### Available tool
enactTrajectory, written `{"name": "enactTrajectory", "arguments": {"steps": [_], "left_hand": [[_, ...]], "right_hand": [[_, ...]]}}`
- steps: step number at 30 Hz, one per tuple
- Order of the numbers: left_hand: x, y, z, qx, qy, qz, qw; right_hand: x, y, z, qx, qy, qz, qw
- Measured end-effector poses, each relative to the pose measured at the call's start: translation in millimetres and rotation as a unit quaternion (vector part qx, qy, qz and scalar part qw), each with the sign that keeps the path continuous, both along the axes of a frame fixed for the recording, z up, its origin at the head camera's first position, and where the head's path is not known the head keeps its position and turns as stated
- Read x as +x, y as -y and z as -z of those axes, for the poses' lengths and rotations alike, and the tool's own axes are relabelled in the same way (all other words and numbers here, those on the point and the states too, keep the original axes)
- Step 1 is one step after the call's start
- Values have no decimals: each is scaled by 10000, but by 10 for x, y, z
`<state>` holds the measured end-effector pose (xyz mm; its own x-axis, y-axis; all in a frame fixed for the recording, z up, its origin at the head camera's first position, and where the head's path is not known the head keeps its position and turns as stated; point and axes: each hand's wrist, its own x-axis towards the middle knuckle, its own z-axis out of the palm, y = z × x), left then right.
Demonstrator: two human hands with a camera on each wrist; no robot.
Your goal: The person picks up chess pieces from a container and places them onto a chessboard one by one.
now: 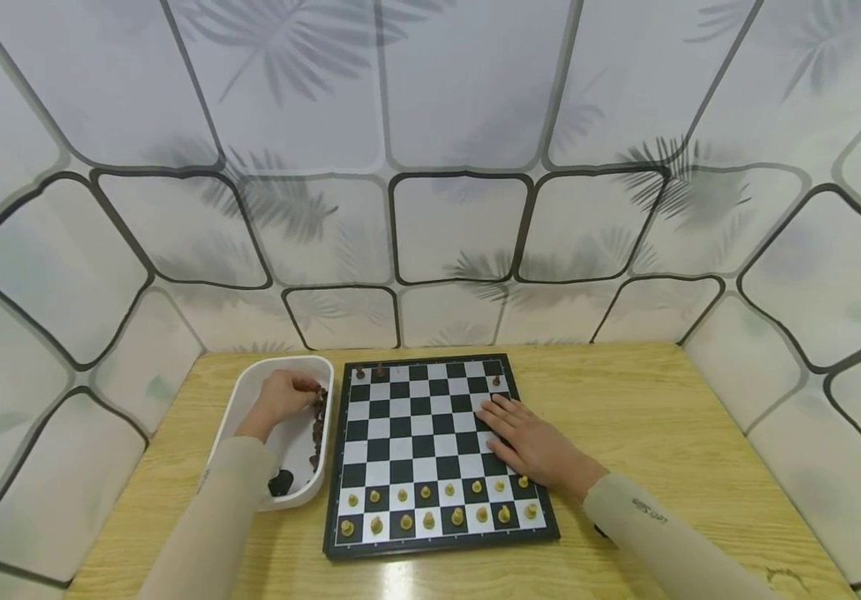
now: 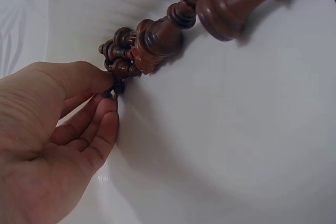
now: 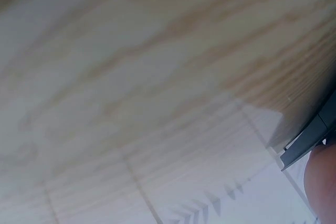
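Observation:
My left hand reaches into a white plastic tub. In the left wrist view, its thumb and fingers pinch a small brown chess piece at the end of a row of brown chess pieces along the wall. The fingertips partly hide that piece. My right hand lies with its fingers extended on the right side of a black-and-white chessboard. Yellow chess pieces stand in two rows on the near side. A few brown pieces stand at the far corners, including a far-right one.
A black object lies in the tub's near end. Board and tub stand side by side on a wood-grain table. A patterned wall covering encloses the back and sides.

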<state>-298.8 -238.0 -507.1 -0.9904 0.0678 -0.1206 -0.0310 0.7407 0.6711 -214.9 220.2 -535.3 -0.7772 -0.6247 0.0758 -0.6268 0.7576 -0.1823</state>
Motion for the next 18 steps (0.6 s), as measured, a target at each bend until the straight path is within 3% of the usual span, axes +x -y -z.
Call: {"name": "enactTrajectory", "arguments": {"steps": [8, 12, 18], "left_hand": [[1, 46, 15, 44, -247, 83, 9997], [27, 98, -89, 130, -489, 52, 9987], [78, 159, -343, 298, -810, -35, 9963]], "right_hand": [[14, 6, -12, -40, 39, 26, 10000], [11, 7, 0, -47, 49, 22, 10000], [-3, 0, 21, -53, -2, 6, 10000]]}}
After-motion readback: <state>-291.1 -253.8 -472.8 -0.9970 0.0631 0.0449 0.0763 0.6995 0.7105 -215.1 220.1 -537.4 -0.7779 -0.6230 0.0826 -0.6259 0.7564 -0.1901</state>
